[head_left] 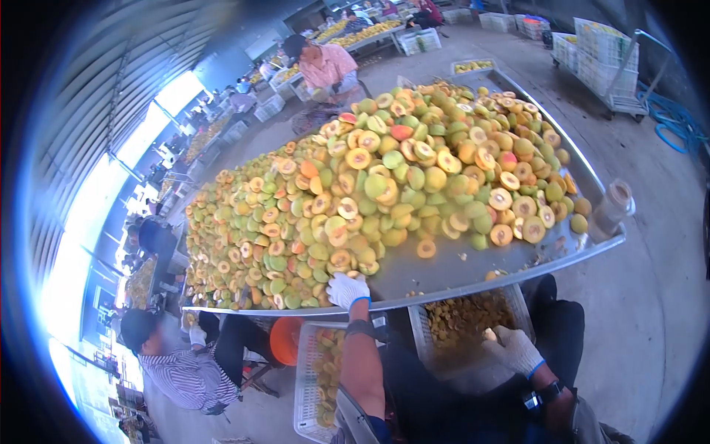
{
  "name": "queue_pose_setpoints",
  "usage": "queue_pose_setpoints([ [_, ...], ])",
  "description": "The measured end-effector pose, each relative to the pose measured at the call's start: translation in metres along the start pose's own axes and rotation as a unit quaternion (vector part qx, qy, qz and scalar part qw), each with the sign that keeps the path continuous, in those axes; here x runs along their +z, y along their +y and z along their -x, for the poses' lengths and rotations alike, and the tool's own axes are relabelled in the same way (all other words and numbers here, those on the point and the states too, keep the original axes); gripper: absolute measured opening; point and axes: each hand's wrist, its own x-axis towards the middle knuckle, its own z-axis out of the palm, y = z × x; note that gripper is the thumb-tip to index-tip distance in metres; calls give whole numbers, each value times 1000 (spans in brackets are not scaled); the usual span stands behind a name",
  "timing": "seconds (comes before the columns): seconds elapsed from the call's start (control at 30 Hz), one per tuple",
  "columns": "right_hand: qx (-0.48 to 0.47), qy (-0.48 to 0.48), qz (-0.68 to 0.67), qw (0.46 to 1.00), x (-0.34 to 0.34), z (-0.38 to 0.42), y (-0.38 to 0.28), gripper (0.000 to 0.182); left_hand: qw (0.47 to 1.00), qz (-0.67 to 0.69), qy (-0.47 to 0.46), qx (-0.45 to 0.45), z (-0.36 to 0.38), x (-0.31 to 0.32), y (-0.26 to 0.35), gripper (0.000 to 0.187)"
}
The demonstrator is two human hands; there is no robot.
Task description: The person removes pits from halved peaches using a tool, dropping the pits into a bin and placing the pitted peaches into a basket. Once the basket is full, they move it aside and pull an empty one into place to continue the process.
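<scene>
My left hand [347, 291], in a white knitted glove with a blue cuff, is at the near edge of a large heap of halved yellow-green stone fruit [359, 159]. Its fingers curl against the fruit, and whatever they hold is hidden. Over a white crate [421, 337] of brownish pits and scraps [462, 318], my right hand [515, 351], gloved too, is closed on a small pale piece [489, 335]. A second crate [305, 385], with fruit pieces in it, stands below my left forearm. The heap lies on a metal-topped table [414, 277].
A clear plastic container [612, 206] stands at the table's right corner. Beside me sits a person in a striped top [185, 377], near an orange bucket [285, 340]. Across the table another person [329, 70] handles fruit. A cart with stacked crates [603, 59] and a blue hose [673, 122] are at the right.
</scene>
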Motion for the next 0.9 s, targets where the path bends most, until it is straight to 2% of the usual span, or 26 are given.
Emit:
queue_pose_setpoints([
  [0.07,7,-16,7,1000,2,-7,-8,43,999,-6,-26,26,8,-14,4,58],
  [0.13,-6,-34,3,999,9,-11,-7,43,991,-12,20,135,11,8,-4,56],
  [0.2,-19,-43,-4,999,15,-12,-7,43,982,67,-36,174,12,19,-10,49],
  [0.23,-28,-46,-10,998,16,-12,-7,43,982,67,-34,172,13,20,-13,49],
  [0.3,-34,-50,-19,998,13,-8,-13,41,958,206,-12,201,21,17,-12,45],
  [0.33,-34,-52,-28,998,11,-5,-16,40,956,207,-16,208,25,14,-8,45],
  [0.4,-32,-44,-57,997,3,-1,-25,38,867,475,-49,144,50,1,-8,43],
  [0.43,-38,-41,-82,995,0,1,-29,36,795,582,-161,53,77,-43,8,46],
  [0.47,-50,-39,-89,994,-1,1,-30,33,736,642,-215,19,90,-42,7,44],
  [0.53,-44,-42,-122,991,-9,5,-44,33,615,715,-329,-34,138,-92,15,47],
  [0.57,-32,-39,-125,991,-10,5,-48,33,615,710,-340,-37,152,-90,14,47],
  [0.63,-78,-46,-115,989,-14,5,-54,36,459,779,-419,-85,181,-83,11,53],
  [0.67,-68,-42,-115,990,-16,5,-58,36,457,775,-427,-89,193,-81,12,53],
  [0.73,-81,-47,-62,994,-21,6,-65,40,349,817,-444,-117,212,-79,13,53],
  [0.77,-98,-34,-31,994,-17,4,-60,44,370,801,-457,-112,216,-78,15,53],
  [0.8,-91,-34,-31,995,-17,5,-59,44,369,798,-461,-116,220,-80,17,53],
  [0.87,-84,-29,14,996,-18,4,-59,44,336,802,-467,-158,227,-88,20,54],
  [0.9,-81,-29,13,996,-18,4,-57,44,336,801,-470,-160,230,-87,19,54],
])
